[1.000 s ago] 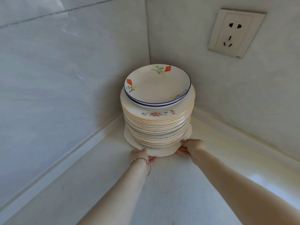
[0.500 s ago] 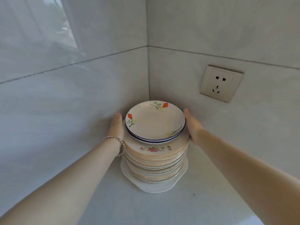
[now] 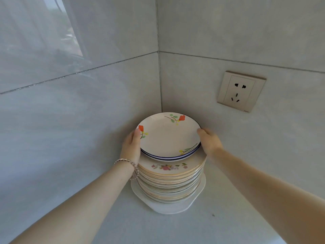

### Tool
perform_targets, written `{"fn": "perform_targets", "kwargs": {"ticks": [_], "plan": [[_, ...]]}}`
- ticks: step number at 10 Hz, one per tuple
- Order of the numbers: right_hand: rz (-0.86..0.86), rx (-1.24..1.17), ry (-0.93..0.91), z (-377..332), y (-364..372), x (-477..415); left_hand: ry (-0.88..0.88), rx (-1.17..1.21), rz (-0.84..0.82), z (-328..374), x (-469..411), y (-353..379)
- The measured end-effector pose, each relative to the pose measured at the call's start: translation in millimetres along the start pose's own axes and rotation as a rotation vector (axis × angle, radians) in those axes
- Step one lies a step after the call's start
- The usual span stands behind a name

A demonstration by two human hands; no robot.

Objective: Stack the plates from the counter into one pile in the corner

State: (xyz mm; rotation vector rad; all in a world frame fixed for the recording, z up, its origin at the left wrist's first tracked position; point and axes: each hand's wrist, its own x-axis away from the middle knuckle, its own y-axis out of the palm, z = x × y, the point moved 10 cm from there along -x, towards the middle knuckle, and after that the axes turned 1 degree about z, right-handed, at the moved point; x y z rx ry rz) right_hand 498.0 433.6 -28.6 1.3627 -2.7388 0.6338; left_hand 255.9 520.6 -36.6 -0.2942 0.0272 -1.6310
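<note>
Plates (image 3: 169, 180) stand in one tall pile on the table (image 3: 219, 226), tucked into the corner where the two tiled walls (image 3: 79, 120) meet. The topmost plate (image 3: 168, 136), white with a dark blue rim and red flowers, sits between the two grips, with at least one more blue-rimmed plate just under it. The left hand (image 3: 131, 148) lies against the left edge of this top plate, its thumb over the rim beside a red flower and its fingers curled down under the edge, so this grip is closed on the plate. The right hand (image 3: 209, 142) presses on the opposite rim, thumb at the edge and fingers wrapped behind and below; it too grasps the plate. Below both grips come wider plates with gold edges and a band of small flowers, and at the bottom a broader white plate (image 3: 168, 207) juts out toward the camera. A bracelet (image 3: 127, 163) circles the left wrist and touches the side of the pile. A wall socket (image 3: 241, 91) sits on the wall above and to the right of the right grip, well apart from the pile.
</note>
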Motion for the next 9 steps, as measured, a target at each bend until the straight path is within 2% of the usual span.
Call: {"fn": "perform_targets", "kwargs": {"ticks": [1,2,4,5,6,7,8,9], "plan": [[0.066,0.3,-0.124,-13,-8,0,0.112,-0.24,0.042,17,-6,-5],[0.018,0.257,-0.104,-18,-7,6,0.075,-0.354,0.043,19,-10,-8],[0.0,0.192,-0.07,-11,-7,10,0.06,-0.404,0.059,19,-6,-9],[0.005,0.228,-0.109,-12,-6,11,0.039,-0.392,0.054,15,-6,-7],[-0.017,0.334,-0.122,-16,-3,17,0.038,-0.499,0.045,21,2,-8],[-0.063,0.529,-0.09,-16,-5,35,0.092,-0.814,0.073,39,30,-21],[-0.214,0.876,-0.115,-19,-6,76,0.305,-1.146,0.04,73,76,-24],[-0.374,1.14,-0.155,-22,-11,130,0.476,-1.327,-0.034,97,126,-25]]}}
